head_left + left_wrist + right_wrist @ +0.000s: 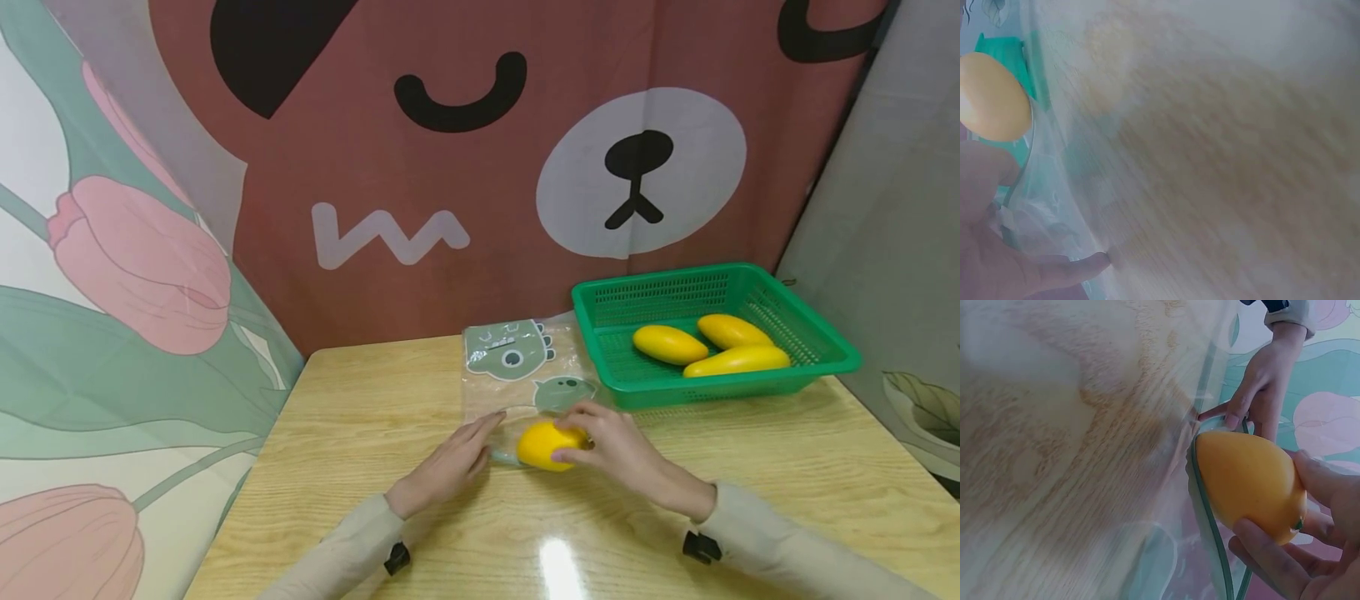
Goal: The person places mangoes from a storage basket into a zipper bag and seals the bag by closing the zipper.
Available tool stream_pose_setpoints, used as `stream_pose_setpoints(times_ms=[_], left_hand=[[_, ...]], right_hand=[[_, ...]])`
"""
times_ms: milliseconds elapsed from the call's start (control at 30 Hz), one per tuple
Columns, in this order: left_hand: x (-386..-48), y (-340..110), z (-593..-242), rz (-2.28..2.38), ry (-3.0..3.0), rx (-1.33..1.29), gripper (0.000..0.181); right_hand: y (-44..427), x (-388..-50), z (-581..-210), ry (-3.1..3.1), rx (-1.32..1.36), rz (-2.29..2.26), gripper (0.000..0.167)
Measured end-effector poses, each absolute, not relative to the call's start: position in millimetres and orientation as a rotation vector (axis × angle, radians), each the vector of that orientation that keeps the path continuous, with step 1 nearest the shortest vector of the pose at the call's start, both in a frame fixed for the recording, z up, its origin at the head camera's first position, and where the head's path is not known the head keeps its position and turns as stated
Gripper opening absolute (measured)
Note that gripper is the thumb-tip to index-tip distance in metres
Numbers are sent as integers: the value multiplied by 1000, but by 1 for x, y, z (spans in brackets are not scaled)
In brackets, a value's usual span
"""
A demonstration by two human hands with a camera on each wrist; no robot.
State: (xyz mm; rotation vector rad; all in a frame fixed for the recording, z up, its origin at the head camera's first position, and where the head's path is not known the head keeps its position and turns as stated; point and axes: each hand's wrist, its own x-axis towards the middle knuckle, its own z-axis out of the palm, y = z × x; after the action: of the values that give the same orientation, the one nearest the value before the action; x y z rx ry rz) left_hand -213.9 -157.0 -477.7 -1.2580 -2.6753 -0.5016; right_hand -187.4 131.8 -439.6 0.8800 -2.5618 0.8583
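My right hand (618,446) grips a yellow mango (1247,478) between thumb and fingers. The mango's far end is at the mouth of a clear plastic zip bag (513,354) printed with green dinosaurs, which lies flat on the table. A green strip (1213,531) runs along the bag's mouth, right against the fruit. My left hand (453,462) holds the bag's mouth at its left corner, with one finger (1075,270) down on the lower edge and the others at the upper film. Just how those other fingers grasp the film is partly hidden.
A green plastic basket (817,367) stands at the back right of the wooden table (360,400), with three more mangoes (738,361) inside. Behind the table hangs a printed bear curtain (375,300); a tulip-print curtain (150,392) is on the left.
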Motion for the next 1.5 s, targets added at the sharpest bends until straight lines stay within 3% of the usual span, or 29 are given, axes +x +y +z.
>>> stream_pose_setpoints(times_ms=[1100,1500], left_hand=[[-213,-156,-478,-524,-2716,-1249,59],[-212,-156,-475,-522,-2728,-1242,58]], right_hand=[[127,-173,-429,-2720,1008,740,54],[128,-173,-432,-2687,994,715,50]])
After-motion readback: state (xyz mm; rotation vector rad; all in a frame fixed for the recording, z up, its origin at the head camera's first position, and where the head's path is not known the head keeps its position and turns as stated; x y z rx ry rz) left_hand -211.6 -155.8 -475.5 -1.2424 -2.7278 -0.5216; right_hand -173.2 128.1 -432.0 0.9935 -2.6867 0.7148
